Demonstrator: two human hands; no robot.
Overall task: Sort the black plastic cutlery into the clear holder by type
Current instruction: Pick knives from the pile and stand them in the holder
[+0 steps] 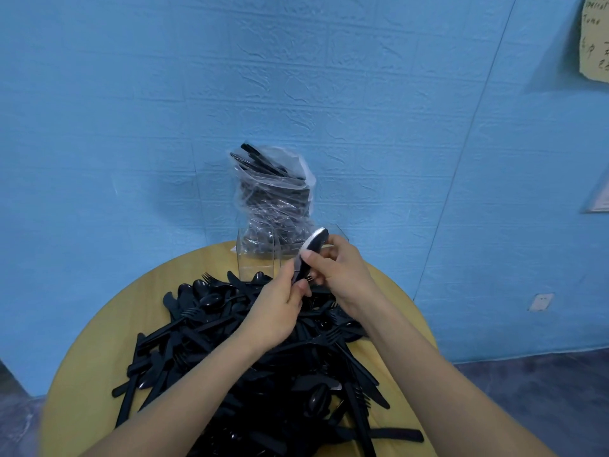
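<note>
We pinch a light, slippery black spoon (312, 250) in both hands, left hand (276, 308) and right hand (342, 275), at twelve o'clock above the worktop (99, 341) pile (263, 357); best held mid-handle.

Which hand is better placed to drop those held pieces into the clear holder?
Probably the right hand: it grips the cutlery bundle near its top, just before the clear holder. The left hand holds lower, farther back.

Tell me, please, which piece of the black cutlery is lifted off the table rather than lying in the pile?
The spoon held up between the left hand and right hand, bowl uppermost, in front of the clear holder. Every other visible piece lies in the heap.
</note>
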